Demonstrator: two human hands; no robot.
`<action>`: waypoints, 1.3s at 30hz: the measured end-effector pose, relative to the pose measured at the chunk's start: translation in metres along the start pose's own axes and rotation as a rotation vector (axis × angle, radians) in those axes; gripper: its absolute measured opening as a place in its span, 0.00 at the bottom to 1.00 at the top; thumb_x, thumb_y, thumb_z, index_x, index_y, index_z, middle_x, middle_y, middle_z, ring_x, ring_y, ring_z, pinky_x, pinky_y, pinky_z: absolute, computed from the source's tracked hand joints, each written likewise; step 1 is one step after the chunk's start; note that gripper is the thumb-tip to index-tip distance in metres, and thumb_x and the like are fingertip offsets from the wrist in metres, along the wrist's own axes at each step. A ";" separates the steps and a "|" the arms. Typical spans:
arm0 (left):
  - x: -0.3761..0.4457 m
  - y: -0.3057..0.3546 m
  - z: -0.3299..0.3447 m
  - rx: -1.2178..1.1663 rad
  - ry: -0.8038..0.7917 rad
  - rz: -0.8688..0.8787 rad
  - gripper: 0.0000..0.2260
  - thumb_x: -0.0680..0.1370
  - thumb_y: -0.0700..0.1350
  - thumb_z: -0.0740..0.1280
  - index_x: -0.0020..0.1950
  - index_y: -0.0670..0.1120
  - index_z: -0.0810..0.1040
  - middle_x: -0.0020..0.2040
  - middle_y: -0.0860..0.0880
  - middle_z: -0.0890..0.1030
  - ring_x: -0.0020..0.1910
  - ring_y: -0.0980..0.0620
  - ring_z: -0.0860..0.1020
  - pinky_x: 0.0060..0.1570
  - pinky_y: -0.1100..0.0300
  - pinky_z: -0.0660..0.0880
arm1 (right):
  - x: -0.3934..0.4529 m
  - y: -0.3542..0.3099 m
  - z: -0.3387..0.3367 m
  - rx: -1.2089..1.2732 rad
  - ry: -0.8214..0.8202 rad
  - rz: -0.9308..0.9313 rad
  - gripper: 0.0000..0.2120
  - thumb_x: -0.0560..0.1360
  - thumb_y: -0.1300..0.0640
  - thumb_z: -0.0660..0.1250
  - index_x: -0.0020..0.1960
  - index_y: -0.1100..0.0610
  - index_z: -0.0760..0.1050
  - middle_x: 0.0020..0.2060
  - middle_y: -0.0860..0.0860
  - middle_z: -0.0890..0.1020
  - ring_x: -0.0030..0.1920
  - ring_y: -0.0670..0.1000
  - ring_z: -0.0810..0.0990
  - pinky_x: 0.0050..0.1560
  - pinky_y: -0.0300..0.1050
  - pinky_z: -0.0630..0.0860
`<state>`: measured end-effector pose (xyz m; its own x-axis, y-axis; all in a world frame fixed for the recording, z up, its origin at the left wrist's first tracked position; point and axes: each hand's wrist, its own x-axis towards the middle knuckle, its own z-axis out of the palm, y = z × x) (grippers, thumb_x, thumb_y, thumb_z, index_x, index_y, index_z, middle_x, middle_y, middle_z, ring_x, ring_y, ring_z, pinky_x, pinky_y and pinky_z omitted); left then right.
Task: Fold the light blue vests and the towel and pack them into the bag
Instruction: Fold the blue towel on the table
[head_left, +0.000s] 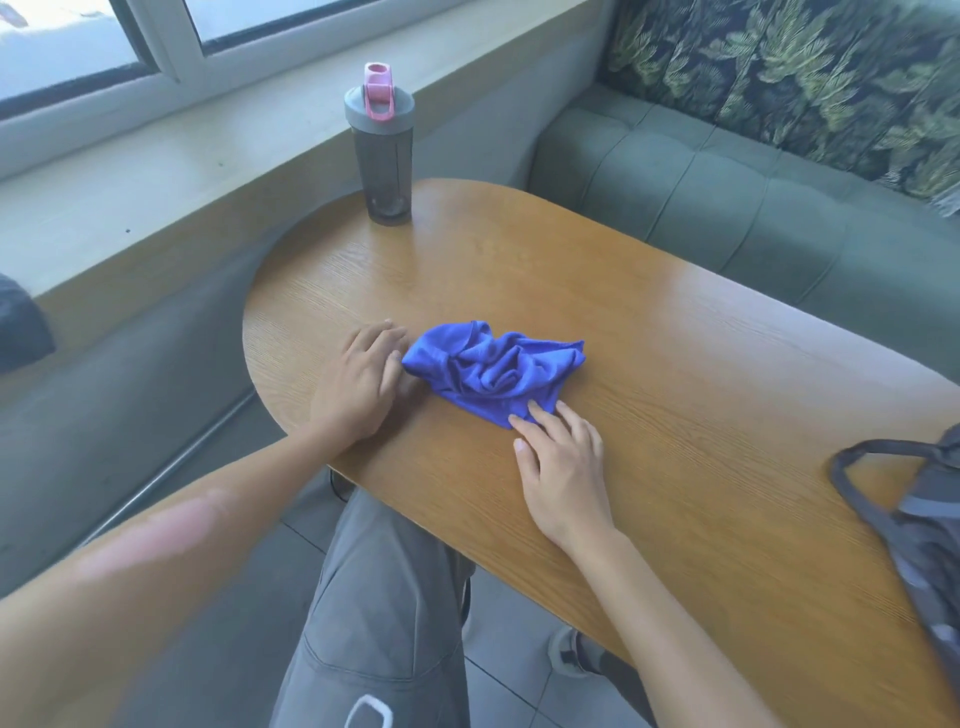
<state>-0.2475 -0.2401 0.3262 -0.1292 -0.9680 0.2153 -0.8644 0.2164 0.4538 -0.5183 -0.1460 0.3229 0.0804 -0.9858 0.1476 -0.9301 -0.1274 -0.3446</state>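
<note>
At frame centre, your left hand (358, 382) and right hand (561, 467) rest flat-fingered against the crumpled blue cloth (493, 371); the bag (919, 530) sits lower right, its contents hidden.

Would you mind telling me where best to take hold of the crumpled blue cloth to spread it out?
Probably at its two outer ends: the blue cloth lies bunched in the middle. The left hand already touches the left tip; the right hand presses the near edge. Pinch both from the sides and pull apart.
</note>
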 end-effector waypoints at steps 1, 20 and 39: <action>-0.001 0.002 -0.003 -0.070 0.018 0.003 0.24 0.85 0.54 0.47 0.70 0.45 0.76 0.71 0.45 0.75 0.73 0.45 0.70 0.73 0.50 0.64 | -0.003 0.000 -0.001 0.004 0.011 0.003 0.21 0.82 0.48 0.51 0.68 0.47 0.78 0.71 0.47 0.76 0.75 0.54 0.65 0.76 0.55 0.57; -0.021 0.125 0.021 0.057 -0.272 0.021 0.19 0.81 0.59 0.65 0.63 0.46 0.73 0.54 0.47 0.79 0.54 0.44 0.78 0.46 0.51 0.72 | -0.054 0.022 -0.021 0.111 0.149 0.022 0.14 0.76 0.62 0.65 0.49 0.46 0.85 0.57 0.42 0.84 0.68 0.51 0.72 0.73 0.50 0.55; -0.071 0.138 -0.002 -0.449 -0.291 0.235 0.11 0.72 0.35 0.70 0.50 0.48 0.81 0.45 0.56 0.81 0.46 0.57 0.78 0.49 0.63 0.74 | 0.003 0.029 -0.067 0.411 0.001 0.146 0.16 0.82 0.60 0.61 0.67 0.51 0.78 0.60 0.47 0.82 0.63 0.49 0.77 0.66 0.45 0.70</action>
<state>-0.3565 -0.1415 0.3749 -0.4759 -0.8688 0.1370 -0.5142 0.4012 0.7581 -0.5690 -0.1454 0.3754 -0.0425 -0.9966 0.0709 -0.7118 -0.0196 -0.7021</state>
